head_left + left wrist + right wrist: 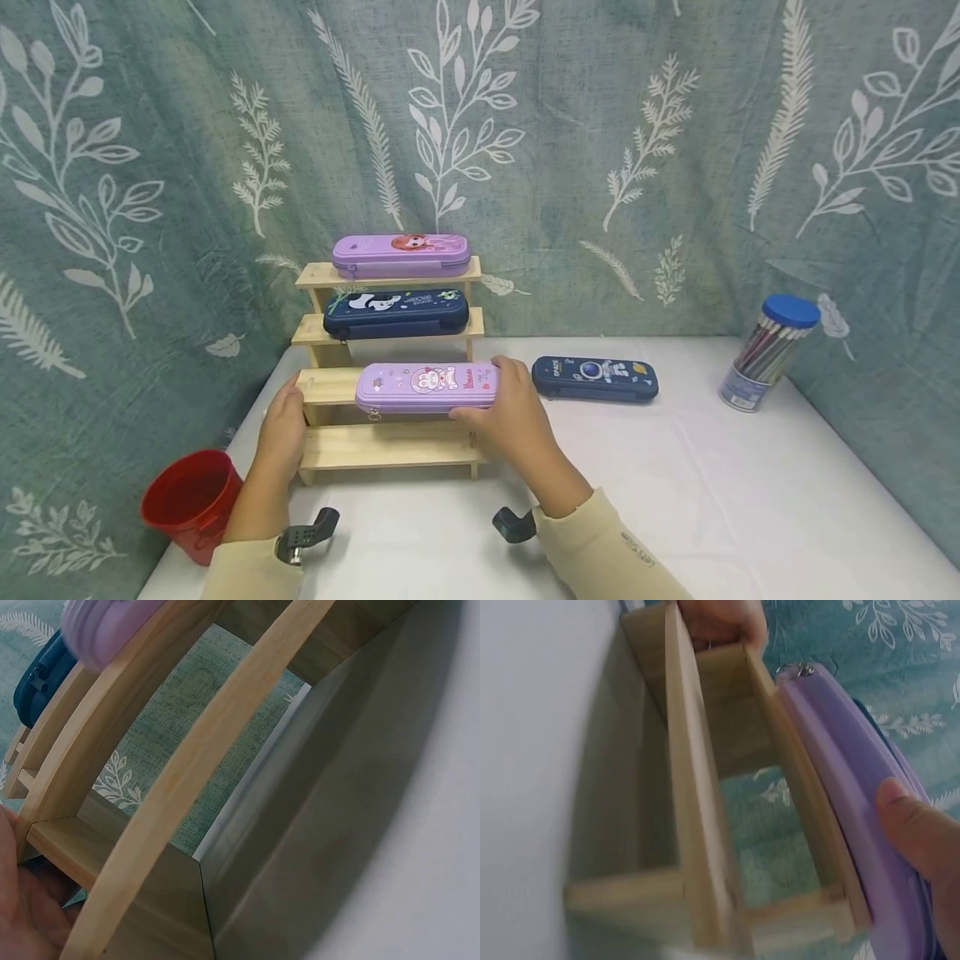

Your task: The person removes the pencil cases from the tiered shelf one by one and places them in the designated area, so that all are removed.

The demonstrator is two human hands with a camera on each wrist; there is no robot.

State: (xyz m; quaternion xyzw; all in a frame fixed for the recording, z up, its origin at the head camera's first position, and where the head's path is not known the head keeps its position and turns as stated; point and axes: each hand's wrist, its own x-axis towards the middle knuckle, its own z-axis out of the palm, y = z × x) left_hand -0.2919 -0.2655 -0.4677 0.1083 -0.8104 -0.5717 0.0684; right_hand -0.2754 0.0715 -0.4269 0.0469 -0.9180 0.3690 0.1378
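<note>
My right hand (519, 417) grips the right end of a lilac pencil case (420, 385) printed with a cartoon rabbit, thumb along its front side. The case lies over the third tier of a wooden step rack (390, 448), its zip pull at the left end. In the right wrist view the thumb presses the side of the pencil case (840, 742), close against the tier's edge. My left hand (282, 427) holds the rack's left side at that tier; in the left wrist view its fingers (37, 907) curl around the side panel.
Higher tiers bear a navy panda pencil case (397, 315) and a purple pencil case with a girl (401, 255). A navy space pencil case (596, 379) lies right of the rack. A blue-lidded tub of pencils (768, 354) stands far right, a red bucket (193, 504) at left.
</note>
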